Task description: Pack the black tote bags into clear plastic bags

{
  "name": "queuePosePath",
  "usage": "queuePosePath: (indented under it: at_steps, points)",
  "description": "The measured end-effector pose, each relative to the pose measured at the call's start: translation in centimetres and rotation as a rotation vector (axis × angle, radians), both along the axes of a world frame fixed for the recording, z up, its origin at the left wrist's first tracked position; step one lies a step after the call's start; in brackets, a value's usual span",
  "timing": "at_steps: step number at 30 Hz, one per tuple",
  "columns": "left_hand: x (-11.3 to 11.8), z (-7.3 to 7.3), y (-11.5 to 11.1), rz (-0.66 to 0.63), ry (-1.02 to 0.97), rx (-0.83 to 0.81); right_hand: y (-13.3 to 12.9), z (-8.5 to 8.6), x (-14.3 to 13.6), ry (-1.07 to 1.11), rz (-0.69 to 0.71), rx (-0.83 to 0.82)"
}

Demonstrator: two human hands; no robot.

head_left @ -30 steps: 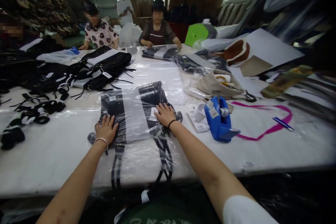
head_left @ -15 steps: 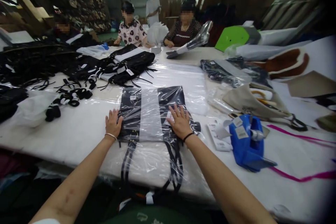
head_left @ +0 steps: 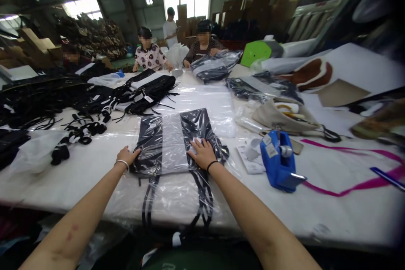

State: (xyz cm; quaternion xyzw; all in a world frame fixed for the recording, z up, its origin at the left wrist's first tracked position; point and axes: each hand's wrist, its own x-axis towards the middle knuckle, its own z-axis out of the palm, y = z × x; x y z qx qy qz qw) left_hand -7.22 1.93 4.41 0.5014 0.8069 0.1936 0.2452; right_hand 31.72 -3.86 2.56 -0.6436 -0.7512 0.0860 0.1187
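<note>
A black bag [head_left: 150,145] with a pale band across its middle lies flat inside a clear plastic sleeve on the white table [head_left: 79,177]. Its black straps [head_left: 202,198] stretch toward the near table edge under the plastic. My left hand [head_left: 127,157] touches the bag's left edge, its fingers apart. Spread flat on the right part of the bag is my right hand [head_left: 202,153], near a white label. Beyond the bag lies a stack of clear plastic sleeves [head_left: 205,101].
A blue tape dispenser [head_left: 274,164] stands to the right, beside a pink ribbon [head_left: 348,192]. Black bags [head_left: 152,90] and small black rolls [head_left: 60,152] cover the left side. A beige bag [head_left: 268,116] lies at right. Several people are across the table.
The view has tilted up and turned slightly right. My left hand's fingers have drawn in somewhat at the bag's edge. Across the table, a person's wrapped bag has come down flatter.
</note>
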Motion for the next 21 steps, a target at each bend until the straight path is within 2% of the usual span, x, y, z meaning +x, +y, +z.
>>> queuePosePath:
  at_steps: [6, 10, 12, 15, 17, 19, 21]
  points:
    - [0.2, 1.6, -0.4, -0.111, -0.245, -0.149, -0.2, 0.5, 0.0, 0.037, -0.002, -0.039]
    - [-0.1, 1.6, -1.6, -0.167, -0.480, -0.197, -0.2, 0.4, 0.1, 0.081, 0.005, -0.014]
    - [0.3, 1.1, -2.0, -0.115, -0.625, -0.219, -0.2, 0.4, 0.1, 0.094, 0.001, -0.010]
    - [1.5, 0.6, -2.6, 0.036, -0.912, -0.274, -0.2, 0.5, 0.2, 0.098, 0.005, -0.023]
    - [2.6, 0.5, -3.0, 0.107, -1.080, -0.254, -0.1, 0.6, 0.3, 0.096, 0.021, -0.027]
    - [3.7, 1.0, -3.2, 0.141, -1.174, -0.178, -0.1, 0.5, 0.4, 0.092, 0.039, -0.023]
    - [4.9, 2.3, -3.3, 0.151, -1.173, -0.090, 0.0, 0.4, 0.6, 0.092, 0.050, -0.014]
